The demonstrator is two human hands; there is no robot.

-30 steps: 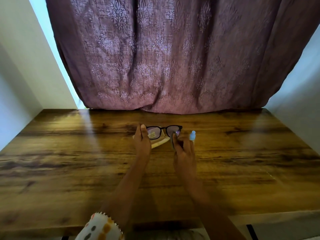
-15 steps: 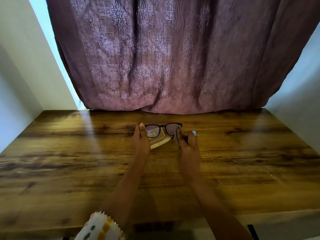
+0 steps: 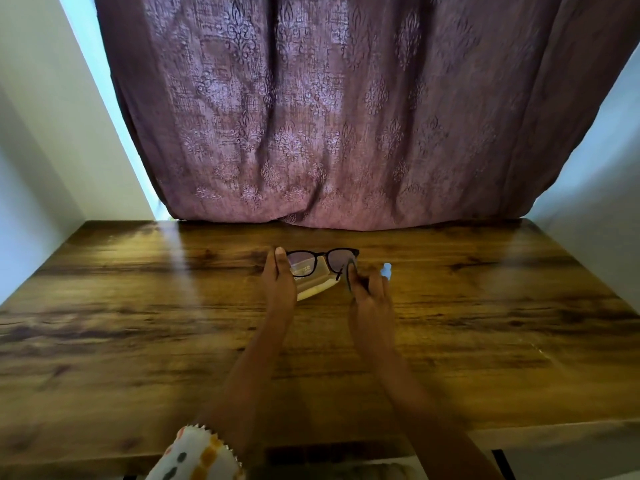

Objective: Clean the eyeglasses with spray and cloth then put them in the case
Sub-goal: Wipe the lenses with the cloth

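The black-framed eyeglasses (image 3: 322, 263) are held upright above the far middle of the bench (image 3: 138, 323), lenses facing the wearer. Against the picture of a second ago, they have been lifted slightly and the right hand (image 3: 369, 296) has been drawn back from the right lens toward the temple end; the grey cleaning cloth (image 3: 349, 277) is seen pinched in its closed fingers, just touching the right edge of the frame. The left hand (image 3: 278, 278) is closed on the left end of the eyeglasses, thumb upright along the hinge, much as it was before.

Directly beneath and behind the eyeglasses a pale case (image 3: 317, 287) lies open on the bench, partly seen through the left lens. Just right of the eyeglasses, beyond the right hand, the light-blue spray bottle (image 3: 387, 270) is now more fully exposed, where earlier it was largely hidden by the fingers.

From this it is judged that wiping of the right lens is in hand or nearly finished, and that folding the temples and lowering the eyeglasses into the case remain to be done. Behind all, a mauve patterned curtain (image 3: 346, 116) hangs to the bench's far edge.
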